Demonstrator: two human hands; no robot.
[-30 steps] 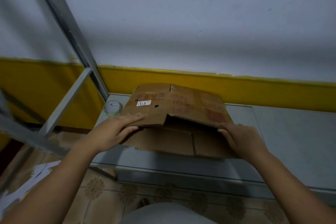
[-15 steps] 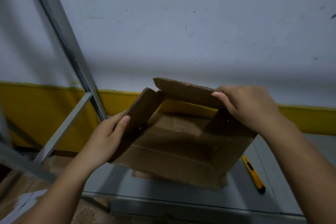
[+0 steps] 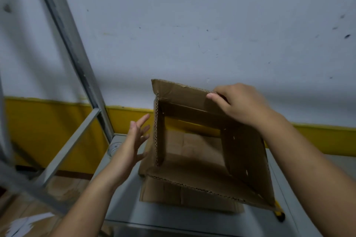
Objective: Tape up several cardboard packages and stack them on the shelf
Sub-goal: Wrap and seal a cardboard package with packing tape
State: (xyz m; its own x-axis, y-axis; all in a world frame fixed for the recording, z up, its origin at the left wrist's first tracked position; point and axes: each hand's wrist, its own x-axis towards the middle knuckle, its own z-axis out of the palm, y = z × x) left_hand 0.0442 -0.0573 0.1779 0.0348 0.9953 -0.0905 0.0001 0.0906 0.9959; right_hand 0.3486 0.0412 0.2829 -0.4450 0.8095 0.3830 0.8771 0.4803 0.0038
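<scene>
An unfolded brown cardboard box [image 3: 196,177] is lifted above the grey shelf surface [image 3: 123,204], its open end facing me so I look through it. My right hand [image 3: 240,104] grips the top far flap at the box's upper right, thumb on the inside. To the left of the box my left hand [image 3: 134,140] hovers with fingers spread and straight, holding nothing and a little apart from the left wall. A flat cardboard sheet [image 3: 173,194] lies on the shelf under the box. A clear tape roll [image 3: 113,147] sits behind my left wrist, mostly hidden.
A yellow utility knife [image 3: 279,215] pokes out from under the box's lower right corner. Grey metal shelf uprights and braces [image 3: 77,59] run along the left. A white and yellow wall stands close behind. White paper scraps [image 3: 25,223] lie on the tiled floor at lower left.
The box went from flat on the shelf to lifted and opened into a square tube. My left hand has let go of the left wall and moved off to the left; my right hand keeps the top flap.
</scene>
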